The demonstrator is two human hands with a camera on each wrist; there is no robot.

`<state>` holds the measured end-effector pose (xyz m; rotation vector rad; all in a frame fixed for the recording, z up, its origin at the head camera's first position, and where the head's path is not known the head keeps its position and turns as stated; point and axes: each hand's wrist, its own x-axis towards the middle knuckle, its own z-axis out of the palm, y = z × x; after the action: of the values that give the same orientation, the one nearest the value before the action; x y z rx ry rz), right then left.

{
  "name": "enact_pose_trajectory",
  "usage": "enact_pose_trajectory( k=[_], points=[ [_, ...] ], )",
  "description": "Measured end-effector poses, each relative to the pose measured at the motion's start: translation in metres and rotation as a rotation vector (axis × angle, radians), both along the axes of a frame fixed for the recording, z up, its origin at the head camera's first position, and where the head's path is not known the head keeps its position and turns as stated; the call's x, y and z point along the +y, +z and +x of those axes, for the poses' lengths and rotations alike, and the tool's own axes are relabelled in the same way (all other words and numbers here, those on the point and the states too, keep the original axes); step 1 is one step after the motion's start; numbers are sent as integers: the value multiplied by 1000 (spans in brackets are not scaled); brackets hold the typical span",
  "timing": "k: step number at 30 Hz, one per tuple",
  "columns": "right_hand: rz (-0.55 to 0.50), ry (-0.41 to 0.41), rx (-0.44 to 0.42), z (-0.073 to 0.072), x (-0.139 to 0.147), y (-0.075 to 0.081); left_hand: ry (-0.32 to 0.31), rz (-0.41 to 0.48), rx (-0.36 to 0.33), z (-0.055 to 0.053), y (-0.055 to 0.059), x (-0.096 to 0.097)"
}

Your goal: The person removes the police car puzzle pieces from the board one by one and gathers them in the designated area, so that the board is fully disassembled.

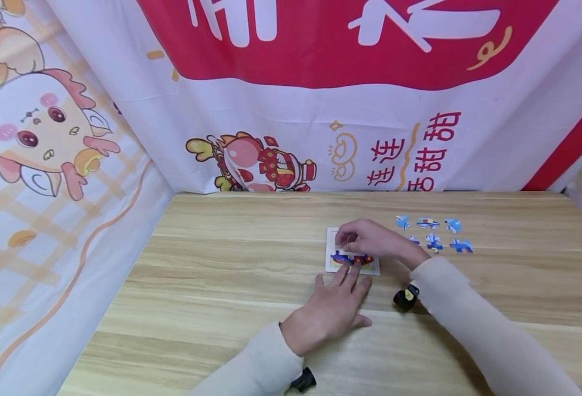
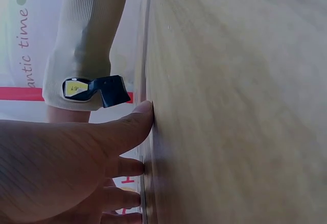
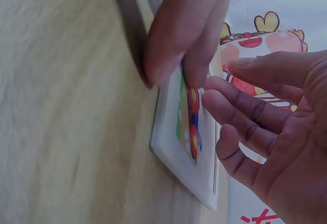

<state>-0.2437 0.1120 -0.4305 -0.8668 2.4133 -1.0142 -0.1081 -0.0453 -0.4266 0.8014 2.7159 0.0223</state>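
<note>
A small white-framed jigsaw board (image 1: 329,264) lies on the table, with joined red and blue pieces (image 1: 341,259) in its near part. My left hand (image 1: 328,311) is palm down with fingers spread. Its fingertips rest on the near edge of the board and the pieces there. Over the far part of the board hovers my right hand (image 1: 370,239), its fingers loosely bent. In the right wrist view, nothing shows between the thumb and fingertips of that right hand (image 3: 271,117), which are close above the board (image 3: 179,168).
Several loose blue jigsaw pieces (image 1: 433,242) lie in two rows right of the board, partly behind the right forearm. A black wrist camera (image 1: 406,297) sits on the right sleeve. A printed cloth (image 1: 281,110) hangs along the table's far edge.
</note>
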Motion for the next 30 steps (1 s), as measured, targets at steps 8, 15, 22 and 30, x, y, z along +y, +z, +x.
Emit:
enact_pose_trajectory(
  k=[8, 15, 22, 30],
  points=[
    [10, 3, -24, 1, -7, -3, 7, 17, -22, 0, 1, 0],
    [9, -7, -36, 4, -11, -4, 7, 17, -3, -1, 1, 1],
    [15, -15, -44, 6, -12, -3, 3, 20, -8, -2, -1, 0],
    [6, -16, -49, 4, -12, -6, 1, 37, -10, -4, -2, 0]
  ],
)
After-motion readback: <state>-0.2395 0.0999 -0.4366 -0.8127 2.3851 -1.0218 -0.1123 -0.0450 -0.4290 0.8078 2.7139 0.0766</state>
